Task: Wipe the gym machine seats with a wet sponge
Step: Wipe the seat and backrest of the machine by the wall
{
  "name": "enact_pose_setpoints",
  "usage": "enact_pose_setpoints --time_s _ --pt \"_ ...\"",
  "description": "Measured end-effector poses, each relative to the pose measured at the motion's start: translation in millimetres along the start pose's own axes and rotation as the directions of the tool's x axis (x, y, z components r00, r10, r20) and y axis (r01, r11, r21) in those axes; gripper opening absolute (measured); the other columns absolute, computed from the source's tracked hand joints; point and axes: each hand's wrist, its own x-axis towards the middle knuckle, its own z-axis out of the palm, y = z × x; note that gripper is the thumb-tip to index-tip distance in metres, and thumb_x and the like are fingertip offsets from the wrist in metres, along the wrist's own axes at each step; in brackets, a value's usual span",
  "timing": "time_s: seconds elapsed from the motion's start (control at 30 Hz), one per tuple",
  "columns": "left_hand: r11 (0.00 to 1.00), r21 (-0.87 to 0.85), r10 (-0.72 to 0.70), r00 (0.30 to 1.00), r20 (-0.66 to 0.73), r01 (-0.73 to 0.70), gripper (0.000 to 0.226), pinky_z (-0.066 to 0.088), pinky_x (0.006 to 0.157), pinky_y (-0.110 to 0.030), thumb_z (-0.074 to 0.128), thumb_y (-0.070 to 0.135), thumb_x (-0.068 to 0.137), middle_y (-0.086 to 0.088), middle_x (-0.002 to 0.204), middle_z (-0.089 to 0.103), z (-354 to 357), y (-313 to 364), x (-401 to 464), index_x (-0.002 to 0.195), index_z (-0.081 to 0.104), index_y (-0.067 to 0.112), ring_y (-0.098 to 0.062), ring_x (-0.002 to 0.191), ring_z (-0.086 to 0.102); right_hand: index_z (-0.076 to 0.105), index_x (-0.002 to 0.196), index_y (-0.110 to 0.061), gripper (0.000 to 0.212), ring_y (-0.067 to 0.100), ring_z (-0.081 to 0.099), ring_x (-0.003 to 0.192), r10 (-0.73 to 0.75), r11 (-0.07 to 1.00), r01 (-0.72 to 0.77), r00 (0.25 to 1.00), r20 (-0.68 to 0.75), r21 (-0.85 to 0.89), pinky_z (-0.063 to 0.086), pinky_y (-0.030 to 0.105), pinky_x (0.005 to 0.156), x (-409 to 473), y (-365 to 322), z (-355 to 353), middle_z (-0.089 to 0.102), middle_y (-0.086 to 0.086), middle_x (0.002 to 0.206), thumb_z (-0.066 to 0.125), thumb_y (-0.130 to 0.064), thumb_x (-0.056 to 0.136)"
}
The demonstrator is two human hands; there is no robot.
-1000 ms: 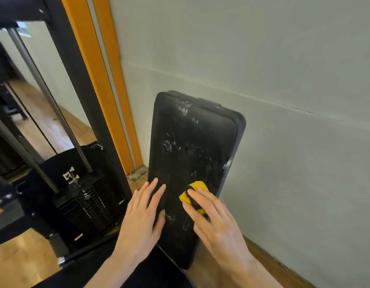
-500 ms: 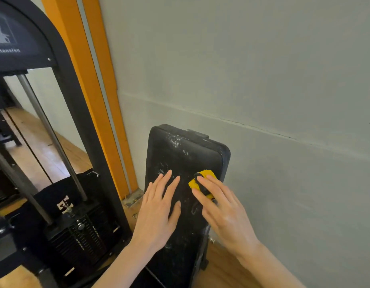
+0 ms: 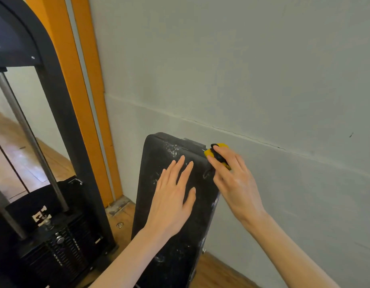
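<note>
I am wiping the black padded seat's top corner; right hand gripping yellow sponge; left hand bracing flat, fingers straight; next, wiping the speckled face.

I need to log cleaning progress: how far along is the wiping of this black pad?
Done: nothing looks finished. In hand: right hand works the yellow sponge at the black pad's top right corner; left hand rests flat on it. Left: white smears near the top and lower down.

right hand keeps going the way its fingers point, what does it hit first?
Probably the pale wall. The right hand, on the yellow sponge, is at the black pad's top right corner, fingers pointing up and away. Nothing else shows in that line; the gap to the wall is unclear.
</note>
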Motion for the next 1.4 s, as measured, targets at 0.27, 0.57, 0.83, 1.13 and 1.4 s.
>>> enact_pose_setpoints --time_s 0.27,0.57,0.83,1.13,1.4 --pt "0.994 0.042 -0.1 0.994 -0.049 0.102 0.06 -0.012 0.118 -0.023 0.037 0.04 0.104 0.012 0.166 -0.002 21 20 26 0.158 0.011 0.032 -0.002 0.151 -0.011 0.043 0.144 -0.015 0.055 0.013 0.045 0.125 0.125 0.963 -0.147 0.986 0.109 0.227 0.047 0.035 0.1 12 26 11 0.047 -0.001 0.14 0.06 -0.019 0.092" --pt "0.972 0.032 -0.23 0.969 -0.087 0.234 0.052 0.0 0.125 -0.032 0.034 0.033 0.107 0.016 0.165 0.006 40 38 34 0.157 0.023 0.027 0.002 0.151 -0.003 0.038 0.145 -0.033 0.053 0.003 0.019 0.143 0.139 0.873 -0.257 0.946 0.294 0.415 0.014 0.027 0.119 36 32 12 0.033 -0.019 0.147 0.053 -0.043 0.095" --pt "0.96 -0.011 -0.28 0.952 -0.122 0.281 0.055 0.009 0.126 -0.035 0.04 0.017 0.106 0.019 0.165 0.011 47 45 34 0.156 0.021 0.031 0.006 0.149 0.01 0.057 0.132 -0.014 0.04 0.021 0.044 0.134 -0.046 0.924 -0.049 0.97 0.239 0.379 0.025 0.032 0.109 28 55 16 0.055 0.003 0.138 0.061 -0.017 0.092" --pt "0.899 -0.273 -0.399 0.898 -0.186 0.343 0.049 0.011 0.125 -0.045 0.03 0.028 0.107 0.025 0.163 0.012 65 52 34 0.154 0.022 0.036 0.001 0.15 0.013 0.062 0.125 -0.008 0.036 0.016 0.052 0.121 -0.119 0.918 0.011 0.961 0.249 0.396 0.037 0.018 0.098 22 75 3 0.062 0.006 0.127 0.066 -0.014 0.09" --pt "0.87 -0.341 -0.436 0.879 -0.192 0.357 0.052 0.01 0.126 -0.044 0.031 0.029 0.105 0.027 0.163 0.01 72 51 37 0.155 0.018 0.036 -0.001 0.151 0.01 0.051 0.138 -0.011 0.039 0.013 0.035 0.136 -0.143 0.889 -0.038 0.923 0.357 0.457 0.025 0.024 0.114 51 65 16 0.048 0.001 0.144 0.05 -0.017 0.099"
